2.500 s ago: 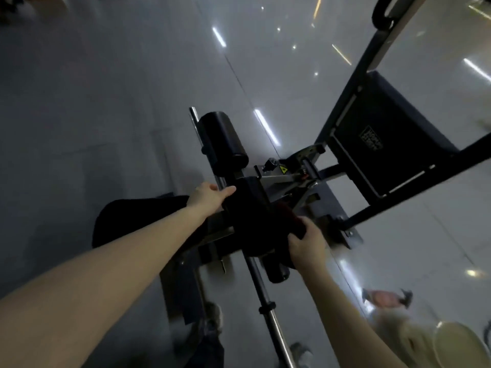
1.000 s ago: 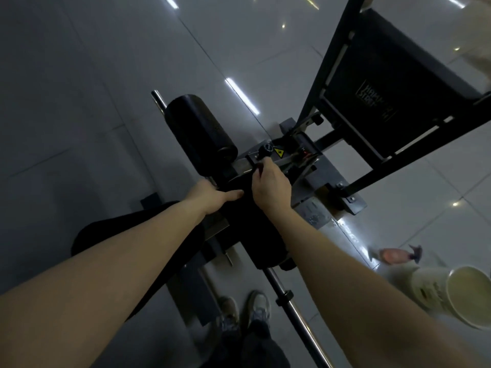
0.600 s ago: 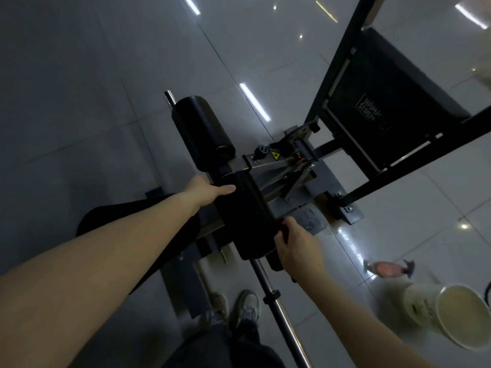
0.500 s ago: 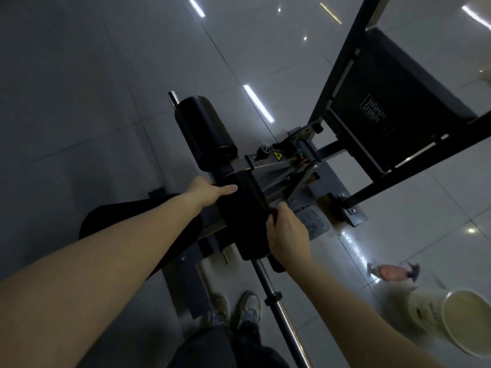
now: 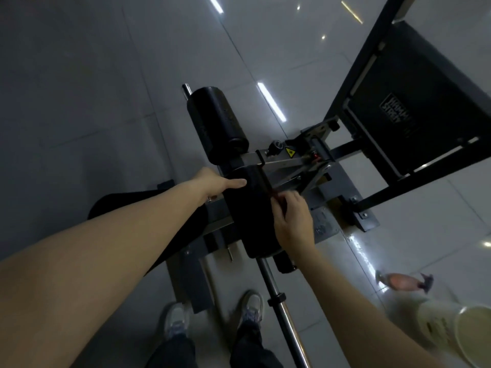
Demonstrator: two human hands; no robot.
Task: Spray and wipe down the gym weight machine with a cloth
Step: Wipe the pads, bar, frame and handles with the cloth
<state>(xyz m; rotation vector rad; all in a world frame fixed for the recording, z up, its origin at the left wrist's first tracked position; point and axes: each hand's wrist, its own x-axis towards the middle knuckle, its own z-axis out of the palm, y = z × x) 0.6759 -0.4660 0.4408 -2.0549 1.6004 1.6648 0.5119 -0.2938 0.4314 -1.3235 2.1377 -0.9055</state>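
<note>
Weight machine (image 5: 297,162) | glossy tiled floor (image 5: 79,102) | right hand (image 5: 293,221) grips cloth (image 5: 278,200) | left hand (image 5: 212,181) on pad (image 5: 245,224), grip unclear

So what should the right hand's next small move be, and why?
Probably slide the right hand with the cloth down the near pad toward its lower end. The cloth is pressed on the pad's right side about midway, and the left hand braces the other side, so one stroke would cover the rest.
</note>
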